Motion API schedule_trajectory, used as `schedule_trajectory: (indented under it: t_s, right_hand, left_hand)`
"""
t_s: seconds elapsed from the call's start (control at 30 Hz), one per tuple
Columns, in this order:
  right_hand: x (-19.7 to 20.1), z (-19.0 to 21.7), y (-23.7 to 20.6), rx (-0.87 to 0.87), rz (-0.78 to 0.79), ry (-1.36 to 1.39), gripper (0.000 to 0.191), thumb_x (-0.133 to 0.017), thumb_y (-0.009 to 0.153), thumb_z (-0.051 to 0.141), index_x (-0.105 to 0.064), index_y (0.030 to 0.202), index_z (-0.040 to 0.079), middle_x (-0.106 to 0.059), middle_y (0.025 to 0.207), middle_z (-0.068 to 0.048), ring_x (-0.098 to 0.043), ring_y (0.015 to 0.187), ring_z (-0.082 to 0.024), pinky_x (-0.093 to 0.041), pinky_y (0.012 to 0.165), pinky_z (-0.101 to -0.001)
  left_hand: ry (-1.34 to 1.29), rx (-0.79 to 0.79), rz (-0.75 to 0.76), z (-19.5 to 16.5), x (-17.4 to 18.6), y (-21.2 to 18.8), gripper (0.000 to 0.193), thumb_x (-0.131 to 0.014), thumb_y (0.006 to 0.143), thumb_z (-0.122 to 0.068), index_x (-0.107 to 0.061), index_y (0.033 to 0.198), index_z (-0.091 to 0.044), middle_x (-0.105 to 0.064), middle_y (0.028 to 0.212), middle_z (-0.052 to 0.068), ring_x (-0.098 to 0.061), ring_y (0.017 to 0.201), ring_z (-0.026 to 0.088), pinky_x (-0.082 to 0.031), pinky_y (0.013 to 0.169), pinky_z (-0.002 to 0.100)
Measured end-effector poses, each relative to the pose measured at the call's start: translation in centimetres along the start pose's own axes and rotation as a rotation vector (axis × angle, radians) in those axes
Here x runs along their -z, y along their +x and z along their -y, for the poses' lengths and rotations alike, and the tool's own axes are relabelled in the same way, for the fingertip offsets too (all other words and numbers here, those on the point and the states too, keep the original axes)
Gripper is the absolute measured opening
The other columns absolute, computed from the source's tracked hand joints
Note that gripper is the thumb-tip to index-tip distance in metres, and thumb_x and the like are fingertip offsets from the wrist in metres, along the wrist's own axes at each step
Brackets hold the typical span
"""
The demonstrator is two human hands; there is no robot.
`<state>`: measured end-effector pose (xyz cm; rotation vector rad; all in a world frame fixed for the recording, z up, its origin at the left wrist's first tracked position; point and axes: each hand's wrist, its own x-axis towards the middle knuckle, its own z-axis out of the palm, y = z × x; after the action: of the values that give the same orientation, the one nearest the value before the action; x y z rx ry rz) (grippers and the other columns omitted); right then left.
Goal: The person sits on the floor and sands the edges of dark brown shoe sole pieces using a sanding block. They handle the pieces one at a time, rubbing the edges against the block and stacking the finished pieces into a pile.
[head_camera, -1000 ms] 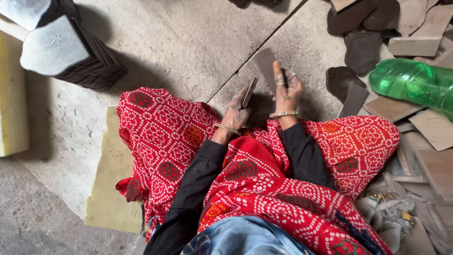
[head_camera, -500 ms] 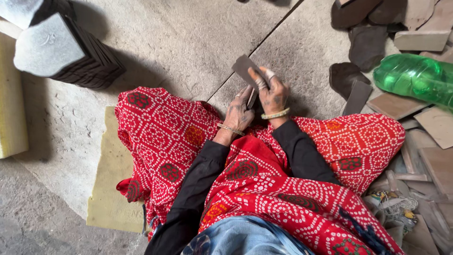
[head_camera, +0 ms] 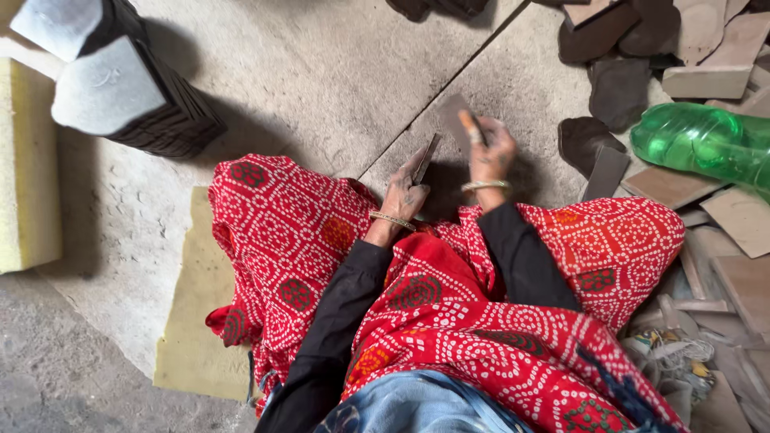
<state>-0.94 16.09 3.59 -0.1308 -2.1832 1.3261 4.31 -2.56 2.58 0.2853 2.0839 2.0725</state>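
Between my knees, near the middle of the concrete floor (head_camera: 321, 72), my two hands work on two flat pieces. My left hand (head_camera: 405, 192) is closed on a thin dark blade-like piece (head_camera: 426, 158), held on edge. My right hand (head_camera: 491, 156) is clamped on a flat grey slab piece (head_camera: 454, 119), fingers wrapped over it, tilted up off the floor. One bangle sits on each wrist. Two dark stacks with pale grey tops (head_camera: 120, 96) stand at the floor's far left corner, one green plastic bottle (head_camera: 702, 144) lies at the right edge among many dark and tan stone offcuts (head_camera: 618, 88), too jumbled to count. One yellow foam mat (head_camera: 192, 321) lies under my red patterned cloth (head_camera: 289, 240). A groove runs across the dusty floor. The blade's lower end is hidden behind my left fingers.
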Motion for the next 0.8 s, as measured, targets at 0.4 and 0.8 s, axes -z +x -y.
schedule_trajectory:
  t_s: [0.4,0.8]
  right_hand:
    - [5.4,11.1,-4.4,0.240,0.487,-0.153,0.045,-0.073,0.091,-0.003,-0.071,0.133,0.016,-0.070,0.116,-0.009,-0.071,0.097,-0.025,-0.059,0.079,-0.0347]
    - [4.3,7.8,-3.6,0.595,0.470,-0.724,0.063,-0.062,0.084,-0.006,-0.062,0.144,0.013,-0.055,0.143,-0.005,-0.064,0.112,-0.032,-0.060,0.077,-0.0419]
  left_hand:
    - [0.225,-0.066,-0.059,0.4,-0.4,0.0,0.080,-0.052,0.076,0.009,-0.046,0.155,-0.005,-0.068,0.132,0.023,-0.068,0.122,0.032,-0.055,0.100,0.037]
    - [0.301,-0.052,-0.082,-1.6,-0.5,-0.2,0.070,-0.052,0.074,-0.001,-0.052,0.143,-0.002,-0.065,0.124,0.029,-0.063,0.115,0.046,-0.053,0.097,0.046]
